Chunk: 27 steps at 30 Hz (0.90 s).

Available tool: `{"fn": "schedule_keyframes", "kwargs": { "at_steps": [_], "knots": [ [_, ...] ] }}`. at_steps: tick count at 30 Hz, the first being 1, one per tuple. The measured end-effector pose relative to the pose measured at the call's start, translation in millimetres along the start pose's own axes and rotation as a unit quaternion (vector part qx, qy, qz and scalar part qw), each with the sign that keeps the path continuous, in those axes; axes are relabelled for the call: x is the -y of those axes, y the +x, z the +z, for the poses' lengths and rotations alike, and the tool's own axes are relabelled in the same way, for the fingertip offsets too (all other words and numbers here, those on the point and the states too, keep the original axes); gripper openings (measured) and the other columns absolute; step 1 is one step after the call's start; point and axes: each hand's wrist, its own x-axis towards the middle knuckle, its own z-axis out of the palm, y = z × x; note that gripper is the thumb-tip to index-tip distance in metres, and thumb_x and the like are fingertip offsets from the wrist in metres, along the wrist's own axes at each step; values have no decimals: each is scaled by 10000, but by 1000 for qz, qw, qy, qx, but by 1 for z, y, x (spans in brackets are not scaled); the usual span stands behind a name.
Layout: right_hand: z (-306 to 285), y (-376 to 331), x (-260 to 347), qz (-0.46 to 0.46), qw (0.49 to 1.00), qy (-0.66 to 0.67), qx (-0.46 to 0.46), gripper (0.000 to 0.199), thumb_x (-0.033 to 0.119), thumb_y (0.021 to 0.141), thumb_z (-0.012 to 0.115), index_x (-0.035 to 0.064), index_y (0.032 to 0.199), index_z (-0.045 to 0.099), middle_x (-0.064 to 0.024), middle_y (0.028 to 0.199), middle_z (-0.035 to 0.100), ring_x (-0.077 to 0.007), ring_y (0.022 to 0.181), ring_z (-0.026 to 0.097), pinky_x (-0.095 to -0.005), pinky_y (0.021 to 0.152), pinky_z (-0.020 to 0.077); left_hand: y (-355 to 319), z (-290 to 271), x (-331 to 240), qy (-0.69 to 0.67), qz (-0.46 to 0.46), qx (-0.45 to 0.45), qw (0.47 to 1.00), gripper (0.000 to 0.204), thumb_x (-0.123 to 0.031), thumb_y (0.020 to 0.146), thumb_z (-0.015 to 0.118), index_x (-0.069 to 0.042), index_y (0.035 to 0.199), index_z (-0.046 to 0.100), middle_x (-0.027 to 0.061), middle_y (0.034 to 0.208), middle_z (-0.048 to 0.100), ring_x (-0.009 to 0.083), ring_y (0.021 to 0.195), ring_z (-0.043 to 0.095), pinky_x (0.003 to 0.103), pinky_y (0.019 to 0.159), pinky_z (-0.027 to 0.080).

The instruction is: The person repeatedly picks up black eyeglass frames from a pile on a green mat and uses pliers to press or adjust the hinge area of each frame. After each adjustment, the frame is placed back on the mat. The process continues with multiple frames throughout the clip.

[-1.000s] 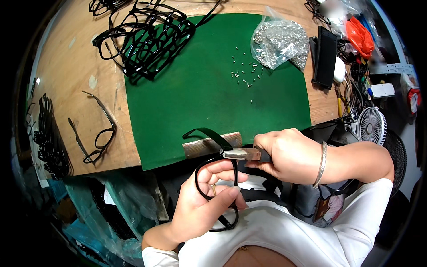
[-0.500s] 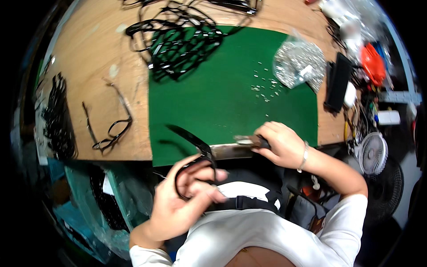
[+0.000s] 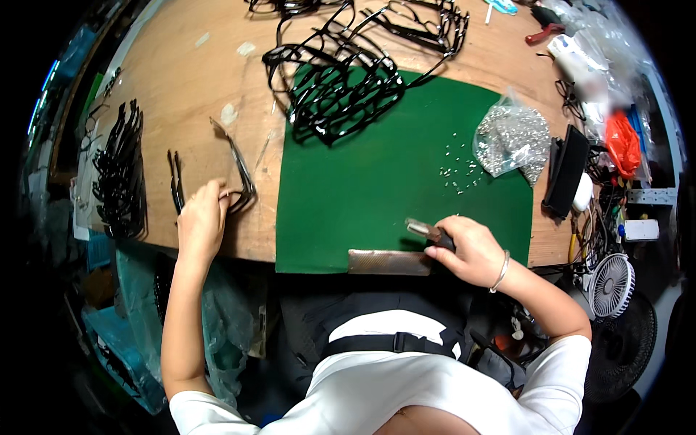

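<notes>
At the left of the table my left hand [image 3: 201, 219] is down with its fingers closed on a black eyeglass frame [image 3: 245, 190]. The hand covers the front of the frame; the temples stick out on both sides of it. It appears to lie together with the frame that was there before, though how they overlap is hidden. Over the right part of the green mat [image 3: 348, 203], my right hand [image 3: 470, 250] grips pliers [image 3: 433, 233] with dark handles, jaws pointing left. Below the jaws, a flat textured metal bar [image 3: 389, 262] lies along the mat's front edge.
A tangled heap of black eyeglass frames [image 3: 341, 94] covers the mat's far left corner. Small metal pieces [image 3: 459, 170] lie scattered beside a clear bag [image 3: 511, 138] full of them. A row of black frames [image 3: 122, 174] stands far left. A black case [image 3: 565, 172] and small fan [image 3: 611, 285] are right.
My left hand, with the eyeglass frame, has moved from over the mat's front edge left onto the table, beside the frame lying there. My right hand still holds the pliers.
</notes>
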Motion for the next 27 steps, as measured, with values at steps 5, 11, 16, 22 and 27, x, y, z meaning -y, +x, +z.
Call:
{"fn": "schedule_keyframes", "kwargs": {
  "at_steps": [5,11,16,22,27],
  "knots": [
    [-4,-18,-10,-8,1000,21,0,242,196,734,626,16,861,523,-132,758,525,-307,717,515,-360,642,415,20,-12,17,-24,39,28,999,246,-94,728,624,-19,934,514,148,882,568,304,810,559,350,667,443],
    [1,-13,-7,7,1000,-18,-4,228,187,751,601,13,871,518,-150,785,535,-320,761,520,-387,696,407,85,8,-112,-183,172,-150,956,231,-43,739,595,-12,961,540,142,883,569,276,816,571,320,718,455],
    [-13,-31,1,-5,999,-4,35,222,158,745,596,8,891,522,-158,792,544,-319,780,533,-384,700,430,112,48,-128,-206,104,-79,970,150,-178,817,562,-46,887,544,96,818,589,232,688,546,309,657,443],
    [-34,-36,-14,66,994,-1,-88,153,109,725,578,9,824,518,-168,733,535,-344,708,543,-393,636,437,122,-30,-126,-816,-15,113,566,199,-265,908,422,-92,893,518,133,907,612,138,569,557,263,590,464],
    [-19,-4,-41,52,989,-66,-125,147,87,713,576,3,810,504,-168,748,543,-339,720,549,-404,645,442,61,-52,-162,-905,73,127,400,372,-262,886,445,-15,1154,367,193,968,586,144,511,560,258,580,509]
  ]
}}
